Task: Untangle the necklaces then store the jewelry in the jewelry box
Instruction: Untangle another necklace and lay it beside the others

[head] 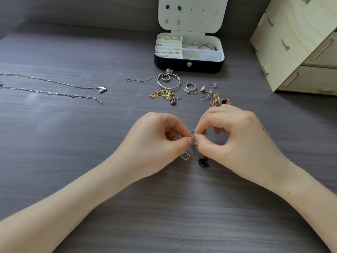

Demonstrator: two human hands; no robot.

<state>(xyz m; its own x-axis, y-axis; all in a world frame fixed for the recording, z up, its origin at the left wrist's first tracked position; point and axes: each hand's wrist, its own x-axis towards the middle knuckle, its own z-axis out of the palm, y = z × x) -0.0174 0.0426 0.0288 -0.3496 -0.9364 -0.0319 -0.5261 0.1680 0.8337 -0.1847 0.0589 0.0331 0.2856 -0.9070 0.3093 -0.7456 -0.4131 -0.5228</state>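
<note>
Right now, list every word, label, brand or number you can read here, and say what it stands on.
None can be read.
The jewelry box front bears only a plain snap button; its open lid only earrings and holes.
The wooden drawer unit is unmarked.
Any engraving on the rings is too small to tell.

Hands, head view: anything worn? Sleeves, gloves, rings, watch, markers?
Nothing worn. The left hand and right hand are bare: no gloves, rings or tracking markers show. The left forearm and right forearm are bare to the frame edge, with no sleeve, watch, bracelet or cable in view.
</note>
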